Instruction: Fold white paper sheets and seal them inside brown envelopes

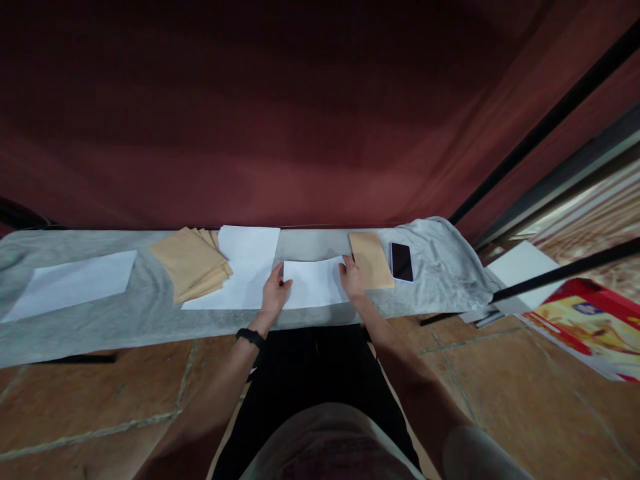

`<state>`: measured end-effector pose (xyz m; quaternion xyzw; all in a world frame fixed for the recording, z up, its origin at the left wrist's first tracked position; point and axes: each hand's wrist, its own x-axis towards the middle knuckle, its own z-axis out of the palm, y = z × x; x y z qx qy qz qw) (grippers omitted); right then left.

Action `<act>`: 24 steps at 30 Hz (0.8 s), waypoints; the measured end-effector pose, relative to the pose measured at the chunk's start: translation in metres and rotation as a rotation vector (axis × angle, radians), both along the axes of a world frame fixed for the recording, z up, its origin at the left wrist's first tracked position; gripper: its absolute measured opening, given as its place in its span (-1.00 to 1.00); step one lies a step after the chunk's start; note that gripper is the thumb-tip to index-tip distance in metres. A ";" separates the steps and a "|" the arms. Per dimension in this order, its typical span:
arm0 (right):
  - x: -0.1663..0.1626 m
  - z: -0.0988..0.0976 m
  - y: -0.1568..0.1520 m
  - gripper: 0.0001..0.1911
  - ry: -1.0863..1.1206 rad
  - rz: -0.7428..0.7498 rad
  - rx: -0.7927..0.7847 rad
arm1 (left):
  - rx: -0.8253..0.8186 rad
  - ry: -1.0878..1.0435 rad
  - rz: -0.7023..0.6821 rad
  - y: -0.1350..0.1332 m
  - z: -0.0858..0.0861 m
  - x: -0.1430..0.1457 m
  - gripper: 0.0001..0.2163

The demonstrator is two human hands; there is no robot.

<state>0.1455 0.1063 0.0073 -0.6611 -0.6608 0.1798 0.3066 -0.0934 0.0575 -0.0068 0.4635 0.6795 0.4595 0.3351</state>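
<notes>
The table (pixel 150 331) is long, narrow and covered with a gray cloth (pixel 440 273), wrinkled toward the right edge. Items, left to right: a white sheet (pixel 75 285), askew, near the left edge; fanned envelopes (pixel 193 263), overlapping white paper (pixel 250 257) that extends from the rear edge toward the front edge; a small sheet (pixel 316 283) at mid-front edge, contact with the cloth unclear; a single envelope (pixel 375 263), angled; a phone (pixel 402 262), screen up, just beside it.
</notes>
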 end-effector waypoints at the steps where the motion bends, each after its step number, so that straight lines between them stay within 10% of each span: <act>1: -0.001 0.000 0.000 -0.57 -0.062 0.009 0.028 | 0.002 0.066 -0.002 0.002 -0.002 -0.001 -0.38; 12: -0.042 -0.020 -0.032 -0.51 -0.360 0.364 0.092 | 0.096 0.644 -0.005 -0.007 -0.003 0.017 -0.50; 19: -0.048 -0.028 -0.040 -0.46 -0.462 0.413 0.011 | 0.107 0.839 -0.362 -0.014 -0.008 0.062 -0.49; 24: -0.041 -0.031 -0.037 -0.46 -0.463 0.369 0.045 | 0.005 0.887 -0.375 -0.010 -0.012 0.068 -0.41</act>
